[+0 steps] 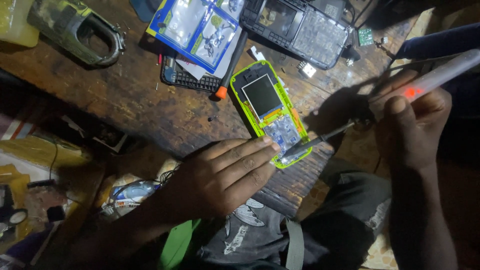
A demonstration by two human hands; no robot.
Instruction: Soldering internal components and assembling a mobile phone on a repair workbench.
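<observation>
Opened lime-green phone (270, 112) lies face up on the dark wooden surface (150, 107), near its front edge, tilted diagonally. Front cover already off: small screen and bare keypad board exposed. So disassembly looks partly done; board and screen are not yet lifted out of the green frame, and that part seems left.

Left hand (225, 175) lies flat, palm down, fingers (250, 150) straight and pressed together, tips resting on the lower end of the phone, pinning it to the surface. It pinches nothing. Wrist comes in from lower left, over the person's lap.

Right hand (412, 127) is raised off the right edge of the surface, fingers wrapped around a pale, translucent tool handle (440, 75) with a red light glowing in it, thumb laid along the top. Thin dark shaft (320, 140) runs down-left from the hand; its tip sits on the lower keypad area of the phone, just beside the left fingertips. Looks like a soldering iron or powered driver; cannot tell which.

Around: an orange-tipped screwdriver (230, 65) just beside the phone's top left, touching a black keypad part (185, 80); blue blister pack (195, 27) above that; another opened dark phone (295, 25) at top; a big dirty padlock (80, 30) top left; small circuit piece (366, 36) top right. Scene is dim, small screws too tiny to count.
</observation>
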